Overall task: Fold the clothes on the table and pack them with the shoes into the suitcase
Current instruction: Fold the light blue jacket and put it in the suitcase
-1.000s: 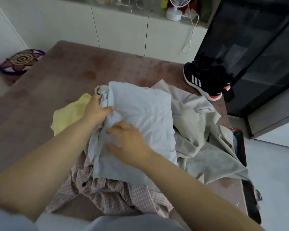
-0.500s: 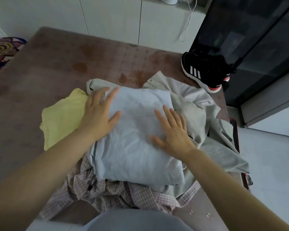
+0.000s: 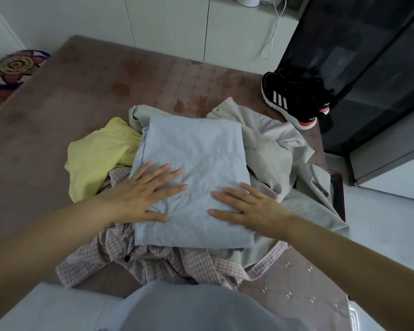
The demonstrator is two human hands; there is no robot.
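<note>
While the yellow garment (image 3: 98, 154) lies crumpled at the left of the heap, unfolded and seemingly waiting its turn, the left hand (image 3: 141, 197) rests flat on the near left part of the light blue garment (image 3: 196, 149), fingers straight and spread, gripping nothing. That garment lies as a tidy rectangle on top of the pile, and the flat palms read as pressing the folds down so the bundle keeps its shape when lifted. The right hand (image 3: 251, 206) mirrors the left on the near right part, likewise open and flat, fingers pointing inward; pressure from both sides would keep the cloth from sliding off the soft heap. Beneath, the pink checked shirt (image 3: 158, 261) spills toward the person and the beige garment (image 3: 277, 149) sprawls out to the right, both loose. The black shoes (image 3: 294, 99) stand together at the far right corner, apart from the clothes, probably so the soles stay off the fabric. Just past the right edge of the table (image 3: 58, 111), a dark red-rimmed strip may be the suitcase (image 3: 336, 187), though too little shows to be sure. The table wears a brownish patterned cloth with darker blotches. Around it, a round colourful mat (image 3: 14, 68) sits at far left, white cabinets (image 3: 167, 27) run along the back with a cable (image 3: 273, 37) hanging down, a dark glass-fronted unit (image 3: 368, 68) rises at right, and pale floor (image 3: 382, 225) shows below it.
</note>
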